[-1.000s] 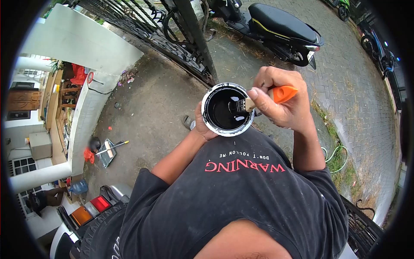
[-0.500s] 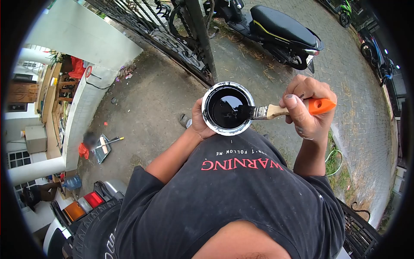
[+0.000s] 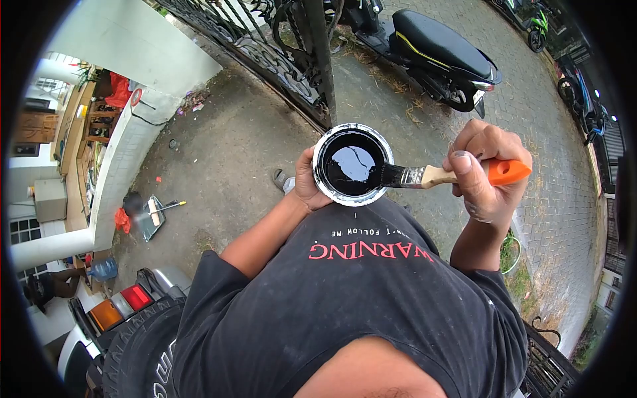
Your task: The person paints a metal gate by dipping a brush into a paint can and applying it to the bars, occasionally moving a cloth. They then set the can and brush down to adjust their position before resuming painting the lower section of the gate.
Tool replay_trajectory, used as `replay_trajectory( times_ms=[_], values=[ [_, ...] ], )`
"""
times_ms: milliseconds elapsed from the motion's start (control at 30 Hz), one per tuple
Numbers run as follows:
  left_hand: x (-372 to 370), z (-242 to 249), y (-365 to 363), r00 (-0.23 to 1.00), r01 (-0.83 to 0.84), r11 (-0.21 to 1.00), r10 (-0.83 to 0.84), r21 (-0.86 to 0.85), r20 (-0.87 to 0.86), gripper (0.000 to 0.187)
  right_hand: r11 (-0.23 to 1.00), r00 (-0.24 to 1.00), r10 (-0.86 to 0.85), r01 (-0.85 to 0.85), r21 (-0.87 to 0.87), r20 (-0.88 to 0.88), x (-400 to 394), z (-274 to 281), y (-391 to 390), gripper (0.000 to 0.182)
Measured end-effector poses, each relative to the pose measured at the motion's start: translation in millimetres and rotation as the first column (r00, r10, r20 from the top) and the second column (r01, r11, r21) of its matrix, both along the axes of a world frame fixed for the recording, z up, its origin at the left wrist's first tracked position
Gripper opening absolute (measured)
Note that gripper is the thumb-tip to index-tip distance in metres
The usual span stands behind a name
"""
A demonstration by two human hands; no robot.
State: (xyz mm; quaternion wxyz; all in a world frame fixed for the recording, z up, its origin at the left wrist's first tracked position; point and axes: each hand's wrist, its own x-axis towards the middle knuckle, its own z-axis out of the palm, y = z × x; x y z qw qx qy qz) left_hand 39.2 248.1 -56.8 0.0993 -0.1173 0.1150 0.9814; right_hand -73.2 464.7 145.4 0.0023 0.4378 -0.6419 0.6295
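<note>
My left hand (image 3: 308,182) wraps round the side of a paint can (image 3: 323,188), white-rimmed with dark smears and holding glossy black paint (image 3: 352,164). Its fingers under and behind the can are partly hidden. In my right hand (image 3: 490,174) is a paintbrush (image 3: 438,176) with a pale wooden handle that ends in orange. The brush lies nearly level, its black-coated bristles crossing the right rim of the can. Pale and dark paint spots mark the right thumb and fingers.
A black wrought-iron gate (image 3: 318,63) stands just beyond the can. Behind it a black motor scooter (image 3: 441,50) is parked on paving. At left are a low white wall (image 3: 126,149) and a dustpan (image 3: 152,222). A vehicle's spare tyre (image 3: 142,355) is close at lower left.
My right hand has moved to the right, drawing the brush out from over the paint to the can's rim. The left hand keeps the can in nearly the same place.
</note>
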Motion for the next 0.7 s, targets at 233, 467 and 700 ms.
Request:
replay_trajectory(
  times_ms=[233,467,700],
  values=[
    [-1,0,-2,1.0,0.01,1.0,-0.01,0.026,0.017,0.057,1.0,1.0,-0.016,0.016,-0.003,0.003,0,-1,3,0.032],
    [-4,-5,-1,1.0,0.016,0.999,-0.017,-0.035,-0.025,0.052,1.0,0.996,-0.027,0.027,0.001,-0.088,-5,-4,4,0.026],
    [1,1,-1,0.993,0.043,0.997,-0.05,-0.063,-0.105,0.058,0.983,0.914,-0.001,0.074,-0.166,0.406,-1,-11,-2,0.025]
  ],
)
